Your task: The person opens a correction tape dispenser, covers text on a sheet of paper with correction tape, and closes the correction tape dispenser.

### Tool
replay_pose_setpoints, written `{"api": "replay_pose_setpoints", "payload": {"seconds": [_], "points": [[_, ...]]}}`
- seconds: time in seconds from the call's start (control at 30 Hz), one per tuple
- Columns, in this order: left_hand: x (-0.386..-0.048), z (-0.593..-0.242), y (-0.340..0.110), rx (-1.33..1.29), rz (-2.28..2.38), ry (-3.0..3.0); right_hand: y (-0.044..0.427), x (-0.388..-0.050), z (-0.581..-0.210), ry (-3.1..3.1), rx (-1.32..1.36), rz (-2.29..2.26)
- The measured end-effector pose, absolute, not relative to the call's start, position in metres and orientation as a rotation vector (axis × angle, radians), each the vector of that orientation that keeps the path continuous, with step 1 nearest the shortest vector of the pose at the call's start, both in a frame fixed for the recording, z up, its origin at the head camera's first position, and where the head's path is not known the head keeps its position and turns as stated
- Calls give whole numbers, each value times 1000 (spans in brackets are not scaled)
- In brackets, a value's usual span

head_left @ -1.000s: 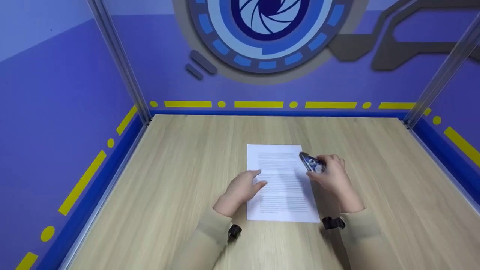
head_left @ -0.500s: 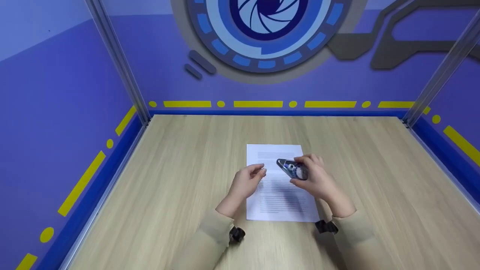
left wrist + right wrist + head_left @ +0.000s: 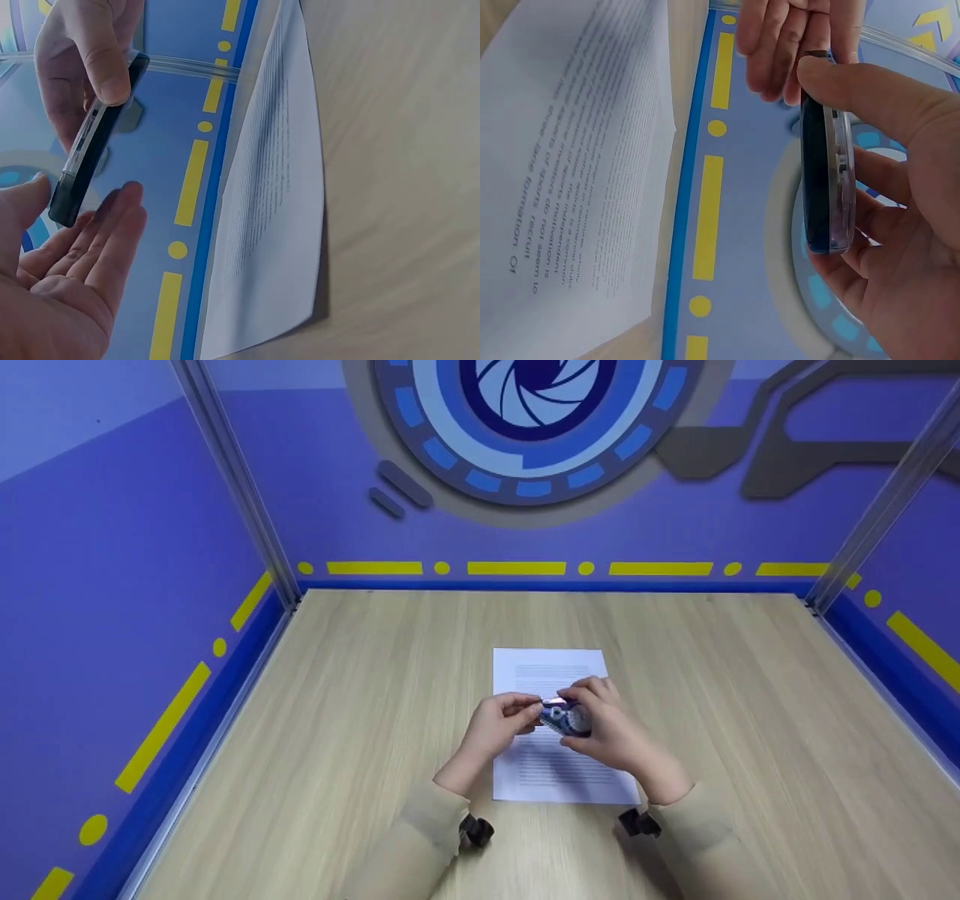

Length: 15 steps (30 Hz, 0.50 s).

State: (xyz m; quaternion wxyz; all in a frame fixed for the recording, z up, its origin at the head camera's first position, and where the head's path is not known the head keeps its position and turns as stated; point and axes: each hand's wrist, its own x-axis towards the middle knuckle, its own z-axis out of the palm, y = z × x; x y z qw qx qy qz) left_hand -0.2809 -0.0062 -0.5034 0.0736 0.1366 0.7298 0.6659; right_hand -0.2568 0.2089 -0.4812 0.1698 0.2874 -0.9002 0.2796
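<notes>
Over the paper, my right hand [image 3: 611, 735] grips a correction tape dispenser [image 3: 568, 719] between thumb and fingers. Its body is dark with a clear side, as the right wrist view also shows. My left hand [image 3: 495, 729] is at the narrow end of the correction tape. The left wrist view shows that end between the left thumb [image 3: 26, 201] and the fingers, which stand apart and are not closed on it. Beneath both hands lies a white sheet of printed paper [image 3: 525, 772] on the table.
The wooden table [image 3: 360, 697] is bounded by a blue back wall [image 3: 315, 495] and side walls with yellow marks. Metal posts [image 3: 240, 487] stand at the corners. Black bands [image 3: 476, 831] are worn at both wrists.
My right hand has carried the correction tape leftward from the paper's right edge to the middle. The left hand has lifted from the paper's left side and met the tape's tip.
</notes>
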Motion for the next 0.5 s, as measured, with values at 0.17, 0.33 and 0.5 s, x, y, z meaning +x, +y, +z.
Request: {"api": "replay_pose_setpoints", "payload": {"seconds": [0.17,0.33,0.5], "points": [[-281,-503,-8,399,1988,2166,206,-257,-482,-2532,838,722],[-282,-502,-9,391,2015,2146,205,-257,-482,-2525,826,651],[-282,-501,-9,399,2025,2156,206,-258,-483,-2489,857,701]]}}
